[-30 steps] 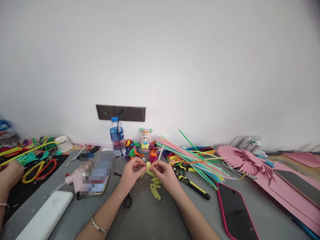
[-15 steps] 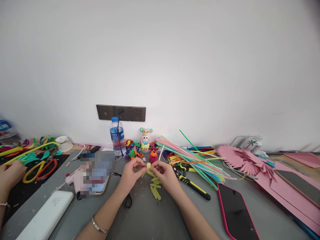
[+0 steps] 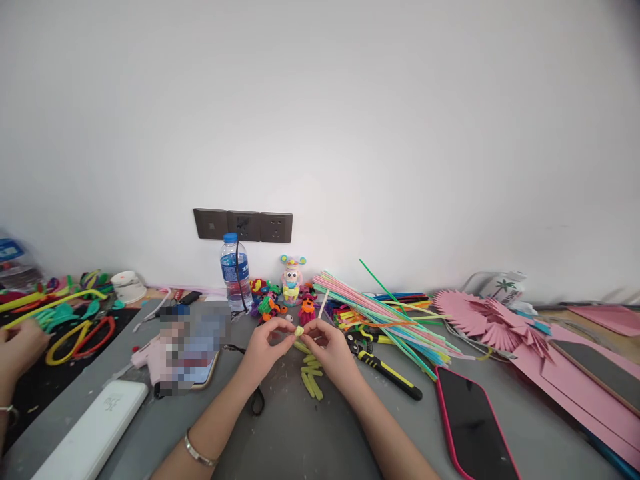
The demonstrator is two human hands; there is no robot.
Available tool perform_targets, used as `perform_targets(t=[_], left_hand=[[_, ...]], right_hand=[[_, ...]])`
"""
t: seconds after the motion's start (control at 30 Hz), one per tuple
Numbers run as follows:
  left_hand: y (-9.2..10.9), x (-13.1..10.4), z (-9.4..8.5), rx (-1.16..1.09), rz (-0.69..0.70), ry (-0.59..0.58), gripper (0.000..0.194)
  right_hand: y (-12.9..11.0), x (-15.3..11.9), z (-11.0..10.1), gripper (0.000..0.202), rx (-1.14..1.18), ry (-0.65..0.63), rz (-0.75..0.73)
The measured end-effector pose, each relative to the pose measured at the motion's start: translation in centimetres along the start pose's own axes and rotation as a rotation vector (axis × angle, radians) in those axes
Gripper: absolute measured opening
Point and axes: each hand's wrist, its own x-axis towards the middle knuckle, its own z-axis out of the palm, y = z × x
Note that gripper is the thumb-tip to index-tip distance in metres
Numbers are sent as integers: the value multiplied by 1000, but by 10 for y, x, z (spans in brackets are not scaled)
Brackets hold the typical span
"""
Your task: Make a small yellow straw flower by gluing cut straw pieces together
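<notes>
yellow-green piece (image 3: pixel 299 331) now tilted, left hand (image 3: pixel 271 341) and right hand (image 3: pixel 324 341) meeting, thumbs and forefingers pinching it, wrists angled inward

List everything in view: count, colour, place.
Socket panels: three, dark brown, wall
Bottles: two, clear and blue, back left
Figurines: several, multicoloured, by wall
Fuzzy stems: many, multicoloured, both sides
Gripped tool: one, black and yellow, right
Phones: three, pink or tan rims, left and right
Folded paper: several, pink, right
Carton: one, white, back right
Tub: one, white, back left
Glue gun: one, pink, left
Power bank: one, white, front left
Work surface: one, grey, centre
Short pieces: several, yellow, centre
Pinched piece: one, yellow, between hands
Other person's hand: one, bare, far left
Left hand, right hand: one each, bare, centre
</notes>
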Motion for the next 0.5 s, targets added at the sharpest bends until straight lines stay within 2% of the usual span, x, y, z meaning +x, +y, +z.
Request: perform_targets(t=[0.17, 0.5], left_hand=[[-1, 0, -2, -16, 8, 45, 11], [6, 0, -6, 37, 11, 51, 12]], right_hand=[[-1, 0, 0, 14, 21, -13, -24], [-6, 0, -3, 15, 15, -13, -36]])
